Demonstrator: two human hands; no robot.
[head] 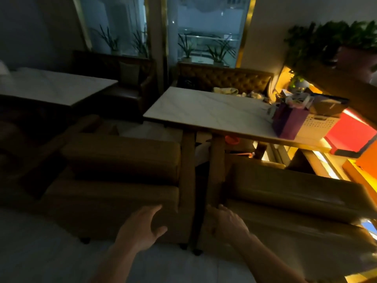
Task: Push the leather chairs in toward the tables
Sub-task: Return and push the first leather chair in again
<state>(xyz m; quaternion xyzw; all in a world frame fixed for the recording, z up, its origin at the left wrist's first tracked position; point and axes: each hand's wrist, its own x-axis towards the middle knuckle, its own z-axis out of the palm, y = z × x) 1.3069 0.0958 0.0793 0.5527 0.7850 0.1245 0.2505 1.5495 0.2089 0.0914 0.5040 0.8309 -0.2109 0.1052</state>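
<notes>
Two brown leather chairs stand side by side with their backs toward me, facing a white marble table. My left hand rests with spread fingers on the top back corner of the left leather chair. On the inner back corner of the right leather chair lies my right hand, fingers curled over the edge. A narrow dark gap separates the two chairs. The room is dim.
A purple bag and a white perforated basket sit at the table's right end. A tufted leather bench stands behind the table. A second marble table is at left. Potted plant at upper right.
</notes>
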